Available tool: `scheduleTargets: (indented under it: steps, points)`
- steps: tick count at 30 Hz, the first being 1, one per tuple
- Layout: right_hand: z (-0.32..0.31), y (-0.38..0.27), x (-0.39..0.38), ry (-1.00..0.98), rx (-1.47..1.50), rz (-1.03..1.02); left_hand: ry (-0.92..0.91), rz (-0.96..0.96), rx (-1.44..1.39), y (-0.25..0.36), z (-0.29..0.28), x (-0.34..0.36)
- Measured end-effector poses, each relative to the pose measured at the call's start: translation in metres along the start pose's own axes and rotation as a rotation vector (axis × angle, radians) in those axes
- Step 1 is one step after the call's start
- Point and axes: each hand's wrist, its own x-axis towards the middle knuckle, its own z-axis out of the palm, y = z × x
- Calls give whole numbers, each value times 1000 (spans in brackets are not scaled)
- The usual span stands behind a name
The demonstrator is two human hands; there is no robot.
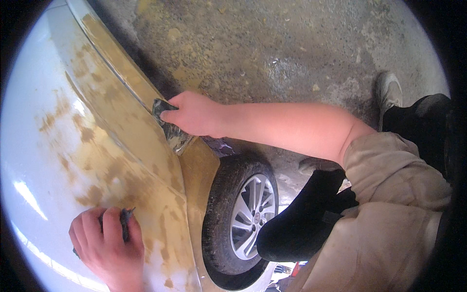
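Note:
A white car body panel [44, 131] with patchy tan areas curves down the left side. My left hand [109, 238] rests on it at the lower left, fingers curled around a dark crumpled pad [125, 225] that shows between them. Further up, my right hand [194, 113] reaches in from the right and pinches a dark, wet-looking crumpled sheet [174, 136] against the tan lower edge of the panel, just above the wheel arch. What exactly either piece is made of cannot be made out.
Below the right forearm is a tyre with a silver spoked wheel [250, 219]. My bent dark-trousered leg [296, 224] is close beside it. Stained concrete floor [301, 53] stretches across the top, with a light shoe [389, 90] at the right.

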Motion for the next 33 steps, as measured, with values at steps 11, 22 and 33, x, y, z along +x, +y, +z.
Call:
scheduleTargets:
  steps: [11, 22, 33]
  points:
    - [22, 24, -47, -96, -249, -44, -27, -5, -25, -5, 2, 2]
    - [42, 25, -49, 106, -264, -129, -6, 10, -14, -5, 4, 4]
    - [49, 25, -46, 137, -204, -141, 9, 13, 3, -7, 5, 3]
